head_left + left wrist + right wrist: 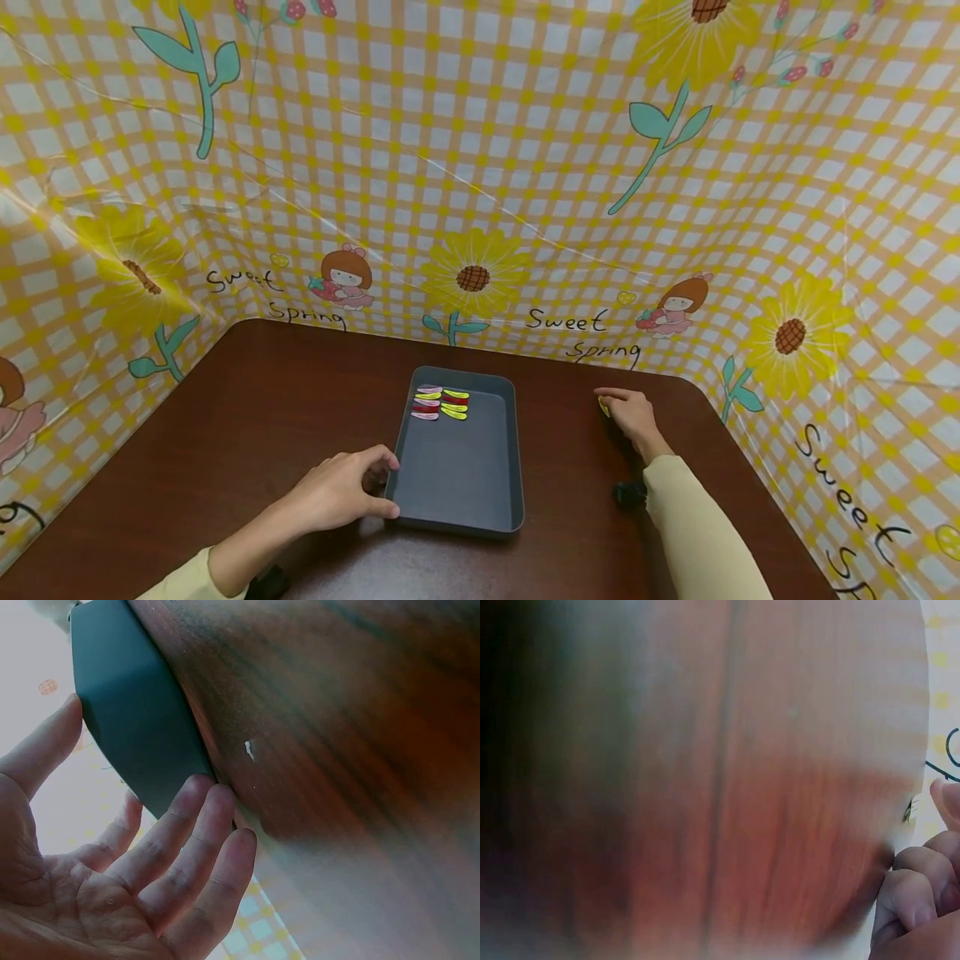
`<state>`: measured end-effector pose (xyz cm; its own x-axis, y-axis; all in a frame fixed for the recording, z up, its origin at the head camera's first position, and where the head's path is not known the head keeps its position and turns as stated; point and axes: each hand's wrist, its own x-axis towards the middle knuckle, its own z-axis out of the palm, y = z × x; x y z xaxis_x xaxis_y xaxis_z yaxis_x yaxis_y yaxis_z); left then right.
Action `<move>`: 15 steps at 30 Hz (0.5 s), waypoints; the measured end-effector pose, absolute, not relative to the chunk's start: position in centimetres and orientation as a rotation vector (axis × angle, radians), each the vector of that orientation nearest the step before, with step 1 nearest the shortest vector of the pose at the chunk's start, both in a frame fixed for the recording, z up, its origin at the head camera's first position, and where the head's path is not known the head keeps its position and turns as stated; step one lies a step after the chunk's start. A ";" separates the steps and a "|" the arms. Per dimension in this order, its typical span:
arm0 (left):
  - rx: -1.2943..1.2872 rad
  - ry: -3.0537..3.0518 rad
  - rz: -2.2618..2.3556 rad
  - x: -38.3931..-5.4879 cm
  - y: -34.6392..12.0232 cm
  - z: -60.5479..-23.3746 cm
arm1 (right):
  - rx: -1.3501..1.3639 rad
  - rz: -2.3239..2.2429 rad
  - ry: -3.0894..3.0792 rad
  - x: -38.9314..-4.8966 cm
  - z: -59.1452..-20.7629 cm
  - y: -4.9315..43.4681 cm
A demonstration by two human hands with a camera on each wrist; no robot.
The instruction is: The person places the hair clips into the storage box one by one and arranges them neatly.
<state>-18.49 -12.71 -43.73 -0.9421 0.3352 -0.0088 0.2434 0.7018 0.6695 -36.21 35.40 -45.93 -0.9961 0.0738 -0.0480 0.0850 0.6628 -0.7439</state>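
Note:
My left hand (341, 492) holds the dark grey tray (457, 479) at its near left side. In the left wrist view the thumb rests at the tray's rim, and several fingertips (196, 787) lie against the outer wall (135, 697). Inside the tray, snap hair clips lie in two columns near the far left: a pink, red and yellow column (427, 408) and a yellow and red one (454, 410). To the right of the tray, my right hand (632, 417) pinches a yellow hair clip (603, 407) low over the table, its fingers partly hiding it.
The dark brown wooden table (300, 392) carries the tray near its middle. A yellow checked cloth (480, 167) with flowers hangs around the back and both sides. Black wrist devices (628, 494) sit under both forearms.

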 end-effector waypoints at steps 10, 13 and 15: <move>0.476 2.760 1.069 -18.5 -12.8 -43.7 | 0.138 -1.206 2.862 -37.0 -46.2 35.9; 0.478 2.763 1.068 -18.5 -12.8 -43.7 | 0.171 -1.232 2.847 -37.4 -46.2 36.1; 0.477 2.765 1.068 -18.5 -12.8 -43.7 | 0.164 -1.236 2.844 -37.4 -46.2 36.2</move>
